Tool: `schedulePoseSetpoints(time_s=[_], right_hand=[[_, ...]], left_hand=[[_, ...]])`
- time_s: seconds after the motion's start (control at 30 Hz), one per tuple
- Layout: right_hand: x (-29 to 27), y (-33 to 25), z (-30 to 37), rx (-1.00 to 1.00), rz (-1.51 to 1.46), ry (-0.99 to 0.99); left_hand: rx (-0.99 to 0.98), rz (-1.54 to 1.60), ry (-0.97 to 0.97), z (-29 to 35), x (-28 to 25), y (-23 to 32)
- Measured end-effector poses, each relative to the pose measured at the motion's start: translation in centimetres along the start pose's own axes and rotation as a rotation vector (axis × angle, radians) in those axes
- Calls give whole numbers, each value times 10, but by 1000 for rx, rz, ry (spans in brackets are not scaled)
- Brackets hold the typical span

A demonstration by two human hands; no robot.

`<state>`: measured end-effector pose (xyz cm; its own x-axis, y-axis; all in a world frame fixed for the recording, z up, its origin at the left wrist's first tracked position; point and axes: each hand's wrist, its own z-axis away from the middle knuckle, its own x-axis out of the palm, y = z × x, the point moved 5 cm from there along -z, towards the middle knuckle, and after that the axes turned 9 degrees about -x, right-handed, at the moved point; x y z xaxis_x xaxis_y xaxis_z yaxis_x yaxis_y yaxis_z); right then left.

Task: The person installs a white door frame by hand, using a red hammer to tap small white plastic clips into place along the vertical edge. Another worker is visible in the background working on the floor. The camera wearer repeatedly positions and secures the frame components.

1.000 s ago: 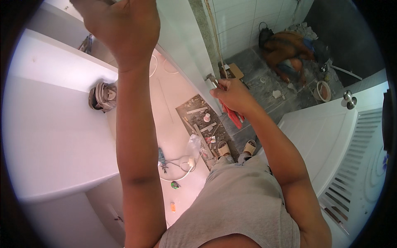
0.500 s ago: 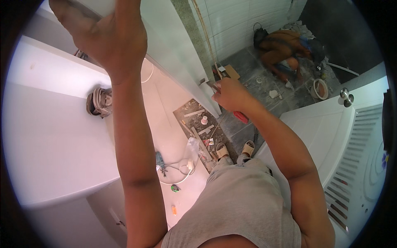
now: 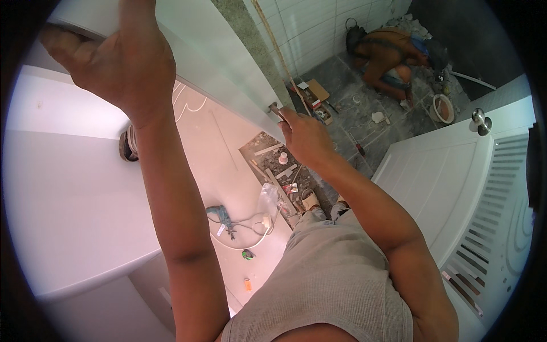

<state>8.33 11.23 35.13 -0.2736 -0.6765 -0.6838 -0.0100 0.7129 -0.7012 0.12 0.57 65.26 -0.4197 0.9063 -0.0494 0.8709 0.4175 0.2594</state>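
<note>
My left hand (image 3: pixel 128 71) is at the upper left, gripping the edge of a white door frame (image 3: pixel 196 60) between thumb and fingers. Some of its fingertips are hidden. Lower on the same frame, a small metal fitting (image 3: pixel 274 107) sits near the edge. My right hand (image 3: pixel 306 135) is closed right beside it, with the thumb and fingers pinched together. A thin metallic edge shows at those fingertips, but I cannot make out what they hold.
A white louvred door (image 3: pixel 436 171) with a round knob stands at the right. On the tiled floor, a person (image 3: pixel 393 54) crouches near a bucket (image 3: pixel 441 108). A red-handled tool (image 3: pixel 359 149), an open cardboard box (image 3: pixel 317 94), rubble (image 3: pixel 265 147) and a corded drill (image 3: pixel 222 215) lie about.
My view has shifted a little. In it, my left hand sits lower and farther left, and my right hand has moved down toward the metal fitting. More of the cardboard box shows.
</note>
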Motion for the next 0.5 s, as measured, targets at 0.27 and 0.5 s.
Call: schedulePoseSetpoints(time_s=[0.27, 0.5], right_hand=[[0, -7, -6, -41, 164, -142], [0, -24, -13, 6, 385, -287]], left_hand=[[-326, 89, 68, 37, 7, 17], [-122, 88, -21, 7, -1, -12]])
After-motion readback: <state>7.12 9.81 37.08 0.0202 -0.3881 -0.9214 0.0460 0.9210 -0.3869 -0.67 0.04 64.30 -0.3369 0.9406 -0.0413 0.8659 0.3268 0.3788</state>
